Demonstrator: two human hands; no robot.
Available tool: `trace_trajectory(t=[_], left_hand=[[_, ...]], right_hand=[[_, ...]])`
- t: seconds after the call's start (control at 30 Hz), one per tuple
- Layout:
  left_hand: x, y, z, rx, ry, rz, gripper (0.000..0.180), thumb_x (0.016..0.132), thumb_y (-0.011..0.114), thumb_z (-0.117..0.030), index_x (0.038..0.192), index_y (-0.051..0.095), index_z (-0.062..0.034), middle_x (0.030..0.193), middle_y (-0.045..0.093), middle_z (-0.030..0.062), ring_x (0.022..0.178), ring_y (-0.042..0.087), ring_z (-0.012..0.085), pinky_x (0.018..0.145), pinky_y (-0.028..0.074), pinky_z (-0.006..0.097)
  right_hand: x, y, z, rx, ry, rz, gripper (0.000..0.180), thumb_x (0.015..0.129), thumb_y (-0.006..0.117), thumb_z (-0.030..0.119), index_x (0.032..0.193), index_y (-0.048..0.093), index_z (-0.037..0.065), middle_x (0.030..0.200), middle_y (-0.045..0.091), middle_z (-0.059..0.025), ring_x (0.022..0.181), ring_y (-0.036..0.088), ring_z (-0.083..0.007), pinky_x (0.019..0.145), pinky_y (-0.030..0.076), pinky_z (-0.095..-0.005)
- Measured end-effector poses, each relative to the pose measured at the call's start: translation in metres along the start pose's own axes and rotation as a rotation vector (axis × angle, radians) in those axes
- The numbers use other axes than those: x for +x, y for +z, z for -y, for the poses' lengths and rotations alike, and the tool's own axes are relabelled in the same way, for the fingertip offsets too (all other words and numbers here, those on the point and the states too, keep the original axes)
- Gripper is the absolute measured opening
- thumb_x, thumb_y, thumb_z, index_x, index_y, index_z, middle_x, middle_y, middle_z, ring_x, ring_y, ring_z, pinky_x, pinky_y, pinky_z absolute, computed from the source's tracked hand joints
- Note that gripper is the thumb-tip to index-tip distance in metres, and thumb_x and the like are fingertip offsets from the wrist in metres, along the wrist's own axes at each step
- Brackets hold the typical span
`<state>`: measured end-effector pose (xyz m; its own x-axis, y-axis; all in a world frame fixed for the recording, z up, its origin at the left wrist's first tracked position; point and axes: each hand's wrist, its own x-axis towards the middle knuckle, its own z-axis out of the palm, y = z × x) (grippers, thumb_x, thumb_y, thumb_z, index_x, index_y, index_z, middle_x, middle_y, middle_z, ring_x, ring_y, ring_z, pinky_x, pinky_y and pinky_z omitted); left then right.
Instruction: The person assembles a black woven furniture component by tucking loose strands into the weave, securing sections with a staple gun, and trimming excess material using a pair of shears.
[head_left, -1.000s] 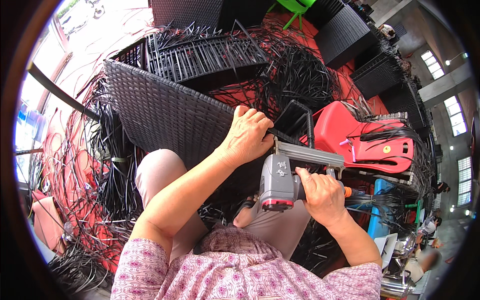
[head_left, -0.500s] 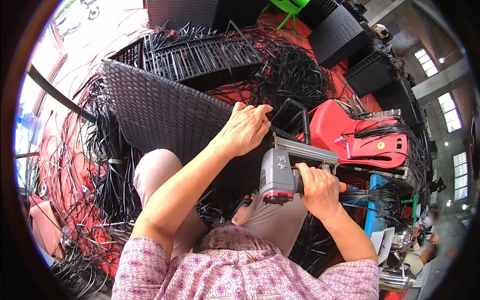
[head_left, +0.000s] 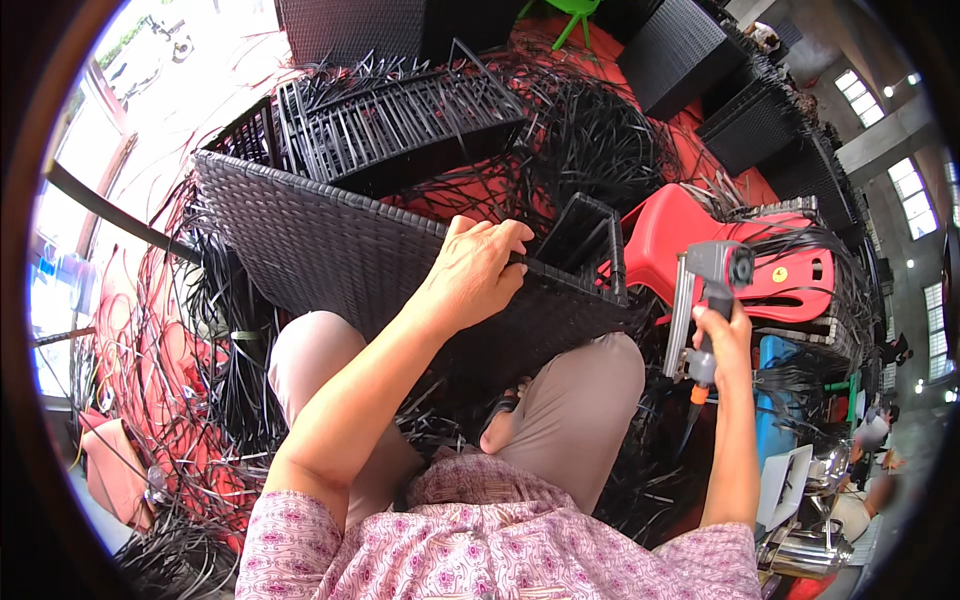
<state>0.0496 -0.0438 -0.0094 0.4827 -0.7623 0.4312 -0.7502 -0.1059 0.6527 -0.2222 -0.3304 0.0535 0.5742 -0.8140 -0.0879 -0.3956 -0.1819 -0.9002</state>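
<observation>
In front of my knees stands a black woven rattan furniture piece (head_left: pixel 330 230), tilted, with its broad woven side facing left. My left hand (head_left: pixel 478 275) grips its upper rim near the corner, fingers curled over the edge; the fingertips are partly hidden. Off to the right, my right hand (head_left: pixel 725 340) is closed round the handle of a grey and black pneumatic nail gun (head_left: pixel 715 262), raised apart from the furniture. The gun's long metal magazine hangs on its left side, and an orange hose fitting (head_left: pixel 698 395) sits at the handle's lower end.
A red plastic chair (head_left: pixel 665 235) with black strips on it stands at the right. Beyond the woven piece lie a slatted black frame (head_left: pixel 400 125) and heaped black strips (head_left: pixel 600 140). A blue stool (head_left: pixel 775 400) and metal kettles (head_left: pixel 805 550) are at the lower right.
My right hand has swung the nail gun away from the woven piece, to the right, and turned it. My left hand stays on the rim, which has shifted slightly.
</observation>
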Motion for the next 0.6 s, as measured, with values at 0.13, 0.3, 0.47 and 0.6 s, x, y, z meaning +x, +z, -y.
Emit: trace_trajectory(t=[0.13, 0.3, 0.47, 0.6], left_hand=[[-0.001, 0.000, -0.006, 0.038, -0.061, 0.011, 0.041, 0.080, 0.073, -0.009, 0.119, 0.062, -0.0078, 0.104, 0.074, 0.0055, 0.104, 0.067, 0.0241, 0.100, 0.040, 0.039], [-0.005, -0.004, -0.015, 0.063, -0.152, 0.020, 0.046, 0.077, 0.075, -0.008, 0.121, 0.062, -0.0101, 0.103, 0.074, 0.0036, 0.105, 0.067, 0.0234, 0.103, 0.041, 0.038], [-0.007, -0.004, -0.029, 0.033, -0.245, 0.003, 0.049, 0.072, 0.080, -0.006, 0.119, 0.065, -0.0094, 0.103, 0.075, 0.0017, 0.104, 0.062, 0.0255, 0.102, 0.043, 0.038], [-0.010, -0.008, -0.031, 0.014, -0.265, 0.041, 0.044, 0.072, 0.080, -0.005, 0.115, 0.067, -0.0083, 0.103, 0.075, 0.0010, 0.103, 0.062, 0.0251, 0.101, 0.045, 0.038]], right_hand=[[0.070, -0.025, -0.070, 0.142, 0.004, 0.181, 0.062, 0.084, 0.062, 0.002, 0.143, 0.045, 0.001, 0.089, 0.063, -0.0075, 0.069, 0.063, -0.0154, 0.063, 0.054, -0.0307], [0.135, -0.007, -0.126, -0.266, 0.123, 0.000, 0.084, 0.083, 0.066, 0.003, 0.159, 0.030, 0.003, 0.090, 0.066, -0.0105, 0.068, 0.066, -0.0172, 0.060, 0.053, -0.0324], [0.195, 0.005, -0.152, -0.808, 0.036, -0.142, 0.088, 0.079, 0.066, 0.013, 0.158, 0.030, 0.001, 0.138, 0.058, -0.0323, 0.128, 0.059, -0.0424, 0.107, 0.047, -0.0447], [0.225, 0.029, -0.154, -0.860, 0.137, -0.171, 0.083, 0.078, 0.066, 0.010, 0.154, 0.037, -0.004, 0.146, 0.054, -0.0318, 0.136, 0.054, -0.0417, 0.113, 0.043, -0.0461]])
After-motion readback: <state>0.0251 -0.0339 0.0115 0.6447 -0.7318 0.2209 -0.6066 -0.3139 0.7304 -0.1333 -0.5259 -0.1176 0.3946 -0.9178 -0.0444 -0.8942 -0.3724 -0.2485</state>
